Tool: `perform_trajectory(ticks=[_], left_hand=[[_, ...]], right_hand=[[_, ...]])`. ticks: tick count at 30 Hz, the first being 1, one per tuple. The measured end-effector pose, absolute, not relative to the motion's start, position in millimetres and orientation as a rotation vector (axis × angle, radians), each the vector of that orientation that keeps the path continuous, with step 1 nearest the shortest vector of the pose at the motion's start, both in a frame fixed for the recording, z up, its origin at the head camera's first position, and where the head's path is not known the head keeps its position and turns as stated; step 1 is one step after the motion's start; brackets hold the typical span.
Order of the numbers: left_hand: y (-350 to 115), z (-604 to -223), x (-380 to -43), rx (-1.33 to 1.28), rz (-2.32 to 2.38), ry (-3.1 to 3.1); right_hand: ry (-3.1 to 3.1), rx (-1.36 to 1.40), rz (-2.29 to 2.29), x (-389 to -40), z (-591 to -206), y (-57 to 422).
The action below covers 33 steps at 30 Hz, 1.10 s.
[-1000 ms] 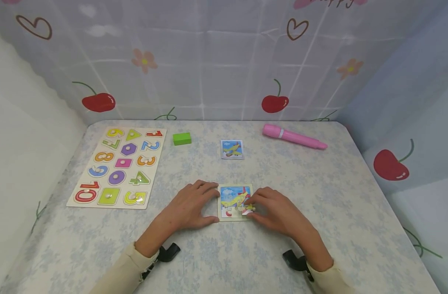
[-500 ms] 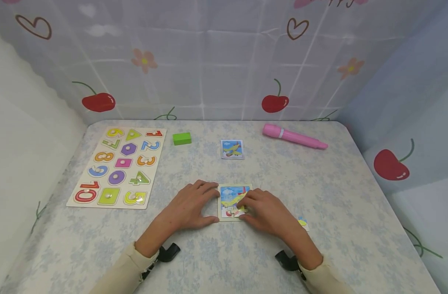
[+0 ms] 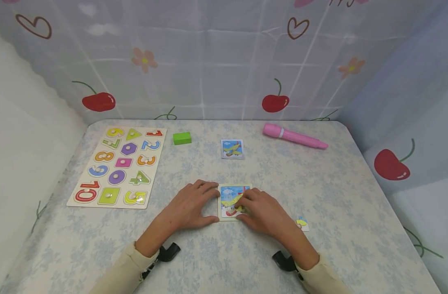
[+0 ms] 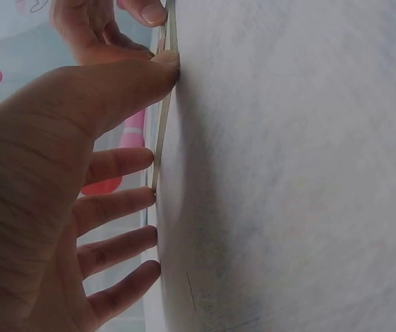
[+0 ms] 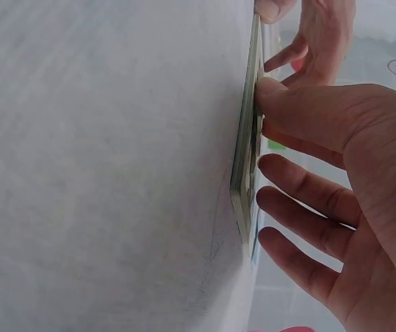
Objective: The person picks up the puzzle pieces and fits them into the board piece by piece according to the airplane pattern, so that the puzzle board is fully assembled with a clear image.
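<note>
A small square jigsaw puzzle (image 3: 228, 219) with a yellow plane picture lies flat in its pale frame between the hands. Along its left edge rests my left hand (image 3: 189, 206), thumb and index fingertip at the near and far corners; the fingers look mostly straight in the left wrist view. My right hand (image 3: 262, 212) reaches over the puzzle's right part, pinching a puzzle piece (image 3: 240, 208) between thumb and index finger, low over the lower middle. In the right wrist view, the thumb (image 5: 274, 97) is right at the puzzle's surface. The right hand hides some of the picture.
A loose puzzle piece (image 3: 302, 223) lies beside the right wrist. Behind the puzzle is a small plane picture card (image 3: 232, 149). Farther out are a green block (image 3: 182, 139), a pink pen-shaped stick (image 3: 295, 137) and a number-and-shape board (image 3: 152, 171) at left.
My right hand has moved left across the puzzle with the pinched piece, from its right edge toward the lower middle. The loose piece near the wrist has come into sight. The left hand stays put.
</note>
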<state>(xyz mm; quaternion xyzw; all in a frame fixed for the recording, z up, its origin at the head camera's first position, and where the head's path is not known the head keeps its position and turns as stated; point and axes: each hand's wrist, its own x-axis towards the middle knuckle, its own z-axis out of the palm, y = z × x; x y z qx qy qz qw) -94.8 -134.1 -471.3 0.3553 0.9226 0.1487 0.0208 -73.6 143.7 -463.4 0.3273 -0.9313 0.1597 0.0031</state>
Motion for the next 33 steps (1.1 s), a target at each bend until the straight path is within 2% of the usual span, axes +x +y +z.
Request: perform_trajectory(ticks=[33], left_hand=[[-134.4, -471.9, -95.9, 1.101, 0.457, 2.857]], right_hand=[[-2.917, 1.018, 0.509, -69.8, -462.7, 143.3]])
